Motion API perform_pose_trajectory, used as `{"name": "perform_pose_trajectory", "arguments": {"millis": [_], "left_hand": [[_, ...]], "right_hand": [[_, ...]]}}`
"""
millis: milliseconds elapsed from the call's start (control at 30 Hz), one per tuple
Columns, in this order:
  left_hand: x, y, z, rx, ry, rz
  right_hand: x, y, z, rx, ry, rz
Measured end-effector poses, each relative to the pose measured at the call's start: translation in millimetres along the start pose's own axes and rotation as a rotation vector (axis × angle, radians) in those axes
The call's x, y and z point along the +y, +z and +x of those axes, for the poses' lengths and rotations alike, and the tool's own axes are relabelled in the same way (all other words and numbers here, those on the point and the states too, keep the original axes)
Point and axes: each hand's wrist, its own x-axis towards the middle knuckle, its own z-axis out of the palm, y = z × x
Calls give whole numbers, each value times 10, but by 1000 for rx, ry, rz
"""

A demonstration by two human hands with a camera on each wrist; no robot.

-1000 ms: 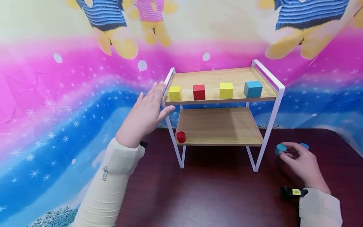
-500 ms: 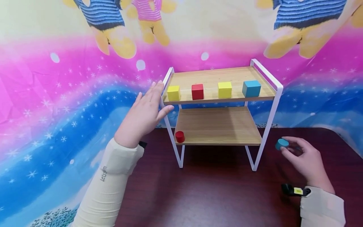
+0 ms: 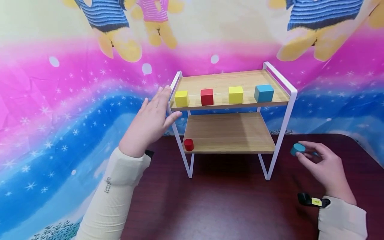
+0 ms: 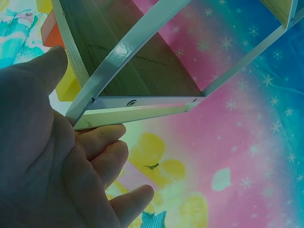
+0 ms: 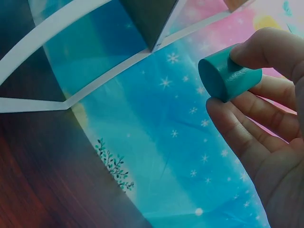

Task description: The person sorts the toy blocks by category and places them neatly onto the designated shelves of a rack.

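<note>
My right hand (image 3: 325, 166) pinches a blue cylinder block (image 3: 298, 149) between thumb and fingertips, to the right of a two-tier shelf. In the right wrist view the same cylinder (image 5: 228, 73) shows its round end, held above table height against the backdrop. With fingers extended and thumb apart, my left hand (image 3: 148, 123) lies along the shelf's upper left corner. The left wrist view has its fingers at the white frame (image 4: 118, 54). A red cylinder block (image 3: 189, 144) stands at the left front of the lower board (image 3: 228, 130).
Along the front of the upper board (image 3: 222, 80) stand a yellow cube (image 3: 181, 98), a red cube (image 3: 207, 97), another yellow cube (image 3: 235, 95) and a blue cube (image 3: 264, 93). The shelf rests on a dark red-brown table (image 3: 222, 206) before a patterned cloth backdrop (image 3: 90, 83).
My right hand has risen slightly with the blue cylinder. A blue piece seen beyond that hand a second ago is now largely hidden by it. The left hand keeps its place at the shelf.
</note>
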Motion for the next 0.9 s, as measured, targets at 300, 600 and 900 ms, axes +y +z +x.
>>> {"name": "perform_pose_trajectory", "arguments": {"millis": [300,600,900], "left_hand": [[9,2,-5,0,1,1],[10,9,0,-1,0,0],[7,9,-2,8,4,-3]], "right_hand": [[-92,8,-10,32,-67,17],[-165,-15,-9,49,-98,7],[-260,-42,-16,40,-106,6]]}}
